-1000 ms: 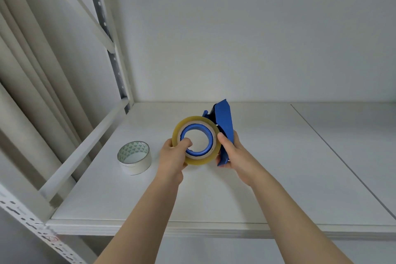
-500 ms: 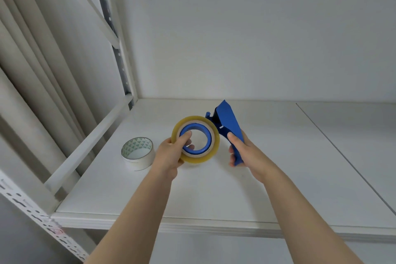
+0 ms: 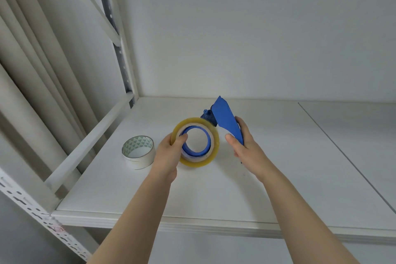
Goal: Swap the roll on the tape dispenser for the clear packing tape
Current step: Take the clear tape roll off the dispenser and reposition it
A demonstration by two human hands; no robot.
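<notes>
- Gripping the clear packing tape at its 9 o'clock edge with the left hand, thumb hooked inside the core.
- Clasping the blue tape dispenser by its handle with the right hand, at 2 o'clock from the tape.
- Held above the shelf, tape ringed round the dispenser's blue hub.
- Lying flat on the shelf at 9 o'clock: white roll, just beside the left hand.

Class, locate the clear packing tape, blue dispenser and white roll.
clear packing tape (image 3: pixel 197 162): head view, lower yellowish rim.
blue tape dispenser (image 3: pixel 227 121): head view, flat side plate.
white tape roll (image 3: pixel 140 159): head view, outer wall.
</notes>
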